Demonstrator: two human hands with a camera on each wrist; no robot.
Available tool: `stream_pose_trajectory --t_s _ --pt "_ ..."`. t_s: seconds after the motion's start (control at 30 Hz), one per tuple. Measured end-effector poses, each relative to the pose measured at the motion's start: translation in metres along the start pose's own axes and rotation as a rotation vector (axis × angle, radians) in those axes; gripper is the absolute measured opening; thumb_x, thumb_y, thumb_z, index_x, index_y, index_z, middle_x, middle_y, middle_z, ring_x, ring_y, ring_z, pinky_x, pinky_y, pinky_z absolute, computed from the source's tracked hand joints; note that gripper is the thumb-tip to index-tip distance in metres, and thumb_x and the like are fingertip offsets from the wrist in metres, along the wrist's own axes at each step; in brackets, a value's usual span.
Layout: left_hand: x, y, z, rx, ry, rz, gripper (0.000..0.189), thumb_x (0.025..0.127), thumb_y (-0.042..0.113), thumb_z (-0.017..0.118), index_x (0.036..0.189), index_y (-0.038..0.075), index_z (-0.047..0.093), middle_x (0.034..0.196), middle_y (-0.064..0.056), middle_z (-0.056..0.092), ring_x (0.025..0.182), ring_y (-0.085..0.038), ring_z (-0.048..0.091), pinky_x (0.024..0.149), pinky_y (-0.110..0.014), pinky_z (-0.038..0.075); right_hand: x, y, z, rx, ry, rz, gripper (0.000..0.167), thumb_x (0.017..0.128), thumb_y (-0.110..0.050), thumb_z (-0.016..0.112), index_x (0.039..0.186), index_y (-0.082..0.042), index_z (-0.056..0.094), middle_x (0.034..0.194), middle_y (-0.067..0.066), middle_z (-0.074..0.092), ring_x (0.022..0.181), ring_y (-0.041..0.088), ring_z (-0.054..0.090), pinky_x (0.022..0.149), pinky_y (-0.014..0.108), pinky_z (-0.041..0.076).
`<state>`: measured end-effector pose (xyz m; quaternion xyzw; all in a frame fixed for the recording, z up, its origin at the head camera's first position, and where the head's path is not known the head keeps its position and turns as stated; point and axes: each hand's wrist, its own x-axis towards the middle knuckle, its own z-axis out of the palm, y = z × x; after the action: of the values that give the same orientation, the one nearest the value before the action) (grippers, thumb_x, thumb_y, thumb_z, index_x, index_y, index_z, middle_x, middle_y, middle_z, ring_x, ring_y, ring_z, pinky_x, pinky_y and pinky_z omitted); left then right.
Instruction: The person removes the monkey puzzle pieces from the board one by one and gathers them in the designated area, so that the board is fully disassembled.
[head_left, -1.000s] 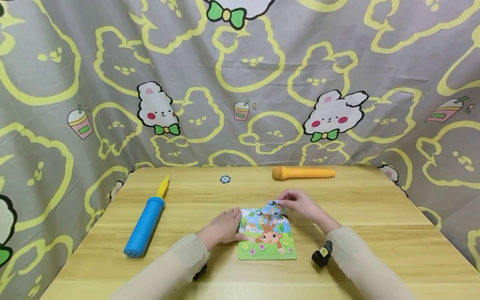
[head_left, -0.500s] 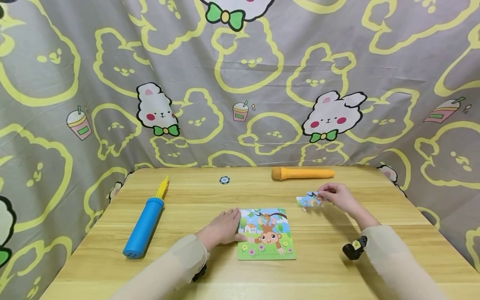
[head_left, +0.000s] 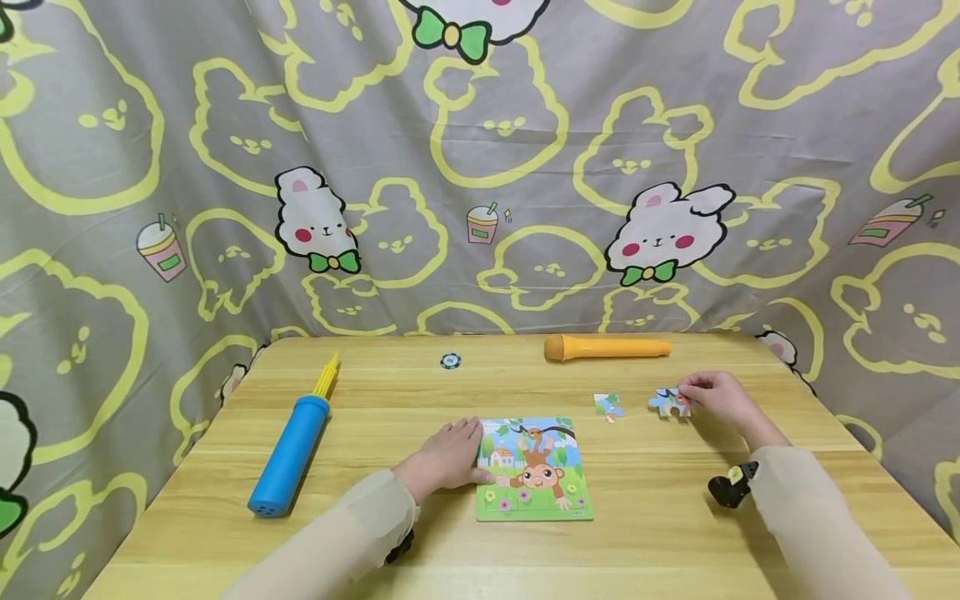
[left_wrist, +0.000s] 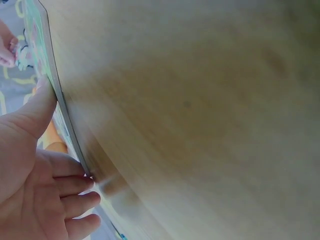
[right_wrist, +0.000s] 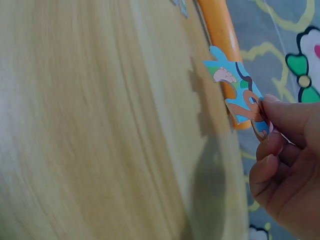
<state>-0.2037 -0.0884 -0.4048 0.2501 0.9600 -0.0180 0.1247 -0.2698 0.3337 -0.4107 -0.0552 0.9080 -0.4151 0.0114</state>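
A square jigsaw puzzle with a cartoon monkey (head_left: 534,505) lies on the table in the head view. My left hand (head_left: 448,454) rests along its left side; in the left wrist view the thumb (left_wrist: 44,102) lies on the puzzle's rim and the fingers extend past it. Thumb and fingers of my right hand (head_left: 726,402) pinch a puzzle piece (head_left: 666,403) by one end, off to the right of the puzzle. The right wrist view shows its blue and brown print, with a shadow on the wood below. Another puzzle piece (head_left: 607,405) lies loose between puzzle and right hand.
At the left is a blue hand pump (head_left: 291,454) with a yellow nozzle. Toward the back edge lie a black-and-white poker chip (head_left: 450,360) and an orange toy microphone (head_left: 611,347). A patterned grey curtain (head_left: 390,133) hangs behind the table (head_left: 390,387).
My right hand has carried pieces rightward from the puzzle's top right corner. One piece now lies on the table, and the hand has moved further right with another. The left hand stays put.
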Motion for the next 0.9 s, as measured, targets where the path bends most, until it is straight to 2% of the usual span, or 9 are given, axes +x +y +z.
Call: stream_pose_trajectory --t_s 0.13,0.27,0.43,0.73,0.9 --pt "0.001 0.0 0.001 -0.006 -0.001 -0.004 0.083 0.085 0.055 0.054 0.14 -0.002 0.033 0.145 -0.016 0.03 0.132 -0.029 0.027 0.107 -0.041 0.025 0.005 0.012 0.001 -0.008 -0.009 0.037 0.027 0.094 -0.015 0.053 0.097 0.011 0.061 0.078 0.005 0.059 0.071 0.017 0.05 0.059 0.026 0.044" --pt "0.002 -0.001 0.001 -0.009 -0.003 -0.009 0.083 0.085 0.056 0.054 0.141 -0.002 0.032 0.146 -0.016 0.029 0.133 -0.029 0.027 0.107 -0.041 0.024 0.01 0.022 0.003 -0.025 -0.015 0.041 0.024 0.093 -0.01 0.054 0.094 0.012 0.062 0.078 0.005 0.061 0.071 0.013 0.054 0.06 0.023 0.047" --pt "0.002 -0.001 0.001 -0.018 -0.004 -0.011 0.083 0.085 0.055 0.054 0.141 -0.002 0.032 0.146 -0.016 0.029 0.133 -0.029 0.026 0.107 -0.041 0.024 0.013 0.024 0.004 -0.068 -0.013 0.034 0.023 0.093 -0.009 0.054 0.092 0.013 0.062 0.077 0.006 0.062 0.071 0.013 0.055 0.061 0.023 0.046" --pt "0.001 0.0 0.0 -0.014 -0.007 -0.014 0.083 0.084 0.056 0.053 0.141 -0.002 0.032 0.146 -0.015 0.029 0.133 -0.028 0.026 0.107 -0.041 0.024 0.017 0.026 0.006 -0.066 -0.009 0.055 0.022 0.092 -0.008 0.055 0.09 0.013 0.063 0.074 0.003 0.062 0.067 0.011 0.053 0.057 0.021 0.044" --pt "0.0 0.001 0.0 0.004 -0.003 -0.013 0.083 0.084 0.056 0.054 0.14 -0.002 0.033 0.145 -0.015 0.03 0.133 -0.028 0.027 0.107 -0.04 0.025 0.017 0.027 0.007 -0.071 -0.011 0.081 0.024 0.094 -0.011 0.053 0.093 0.01 0.064 0.074 0.002 0.062 0.067 0.014 0.052 0.057 0.026 0.045"
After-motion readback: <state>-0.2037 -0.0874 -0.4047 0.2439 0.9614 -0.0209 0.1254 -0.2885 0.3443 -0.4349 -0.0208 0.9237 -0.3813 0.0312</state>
